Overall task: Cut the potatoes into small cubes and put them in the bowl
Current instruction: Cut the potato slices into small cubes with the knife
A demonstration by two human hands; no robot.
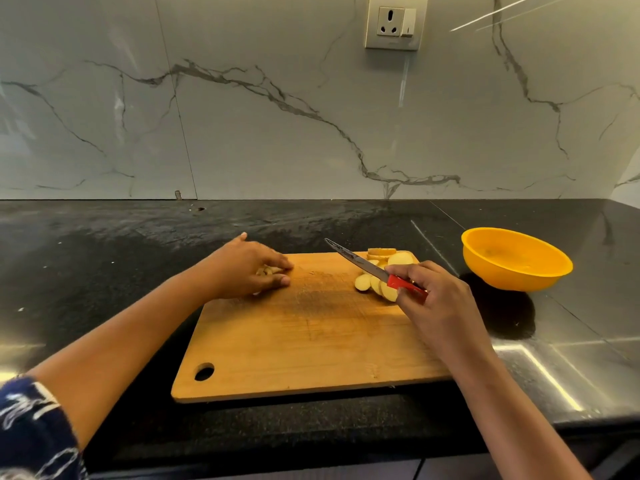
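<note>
The potato slices [375, 283] lay in a loose overlapping row at the far right of the wooden cutting board [311, 341], pale cut faces up, with a small stack of further rounds [381, 252] just behind them at the board's far edge. A few more potato pieces [268, 270] sat at the far left of the board, mostly hidden under the left hand [247, 268], whose fingers curled down over them with the thumb tucked in at the near side. The right hand [436, 299] gripped a red-handled knife [360, 261] by its handle, the blade lifted above the slices and pointing away to the left (its edge was not touching the board). The yellow bowl [502, 275] stood off the board to the right on the black stone counter [104, 254], well apart from the slices; its contents could not be made out. A patterned blue sleeve [31, 427] showed at the lower left. Behind the counter rose a veined marble backsplash [277, 133] carrying a wall socket [394, 22].
</note>
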